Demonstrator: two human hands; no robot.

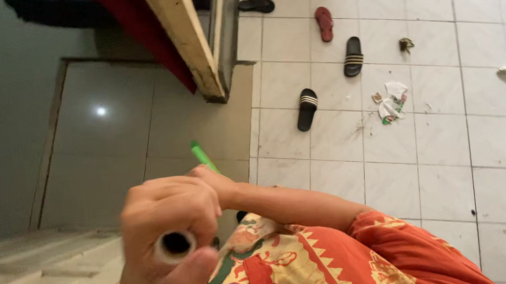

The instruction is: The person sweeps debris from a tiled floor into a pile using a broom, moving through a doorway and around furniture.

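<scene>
— Which hands show?

— One hand point(169, 223) fills the lower left at about seven o'clock, curled into a tight fist, knuckles up, blurred at the edges. Whether it is the left or the right I cannot tell for sure.

— What is its grip doing?

— The fingers point(169, 200) wrap round a thin tube whose open end faces the camera, with the thumb point(186, 273) pressed beneath it.

— And the other arm?

— A bare forearm point(295, 205) runs from four o'clock toward ten, its wrist bent behind the fist; its hand is mostly hidden.
</scene>
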